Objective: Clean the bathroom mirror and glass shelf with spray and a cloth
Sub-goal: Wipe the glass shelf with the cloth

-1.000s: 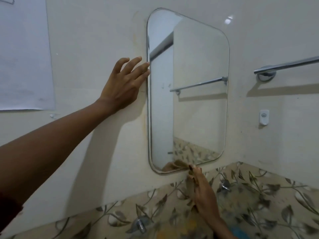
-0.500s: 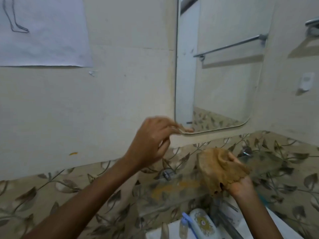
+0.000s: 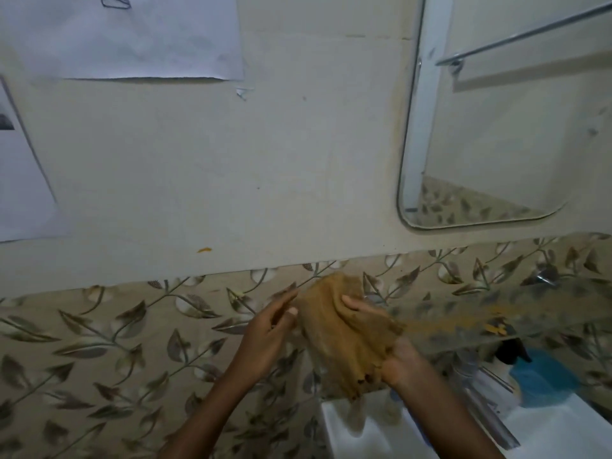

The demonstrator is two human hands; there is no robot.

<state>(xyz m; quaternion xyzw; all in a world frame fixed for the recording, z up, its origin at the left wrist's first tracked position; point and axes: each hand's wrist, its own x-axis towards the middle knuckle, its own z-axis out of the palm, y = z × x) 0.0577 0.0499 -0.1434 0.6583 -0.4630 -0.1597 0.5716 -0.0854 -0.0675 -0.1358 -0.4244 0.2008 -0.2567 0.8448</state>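
Observation:
A brown-orange cloth (image 3: pixel 344 332) hangs stretched between both my hands in front of the leaf-patterned tiles. My left hand (image 3: pixel 268 332) pinches its left edge with thumb and fingers. My right hand (image 3: pixel 394 356) grips it from the right, fingers lying over the fabric. The rounded wall mirror (image 3: pixel 503 127) is up at the right, well above the hands. The glass shelf (image 3: pixel 516 319) runs right of the cloth, see-through, with yellow-orange smears on it. No spray bottle can be made out for certain.
A white basin (image 3: pixel 364 432) sits below the hands. A blue bottle with a dark pump top (image 3: pixel 536 376) stands at the right under the shelf, beside a chrome fitting (image 3: pixel 490 402). White paper sheets (image 3: pixel 132 38) hang on the wall at upper left.
My left hand came down from the mirror's edge and took hold of the cloth. The view has dropped and swung left, so the mirror now sits at the upper right.

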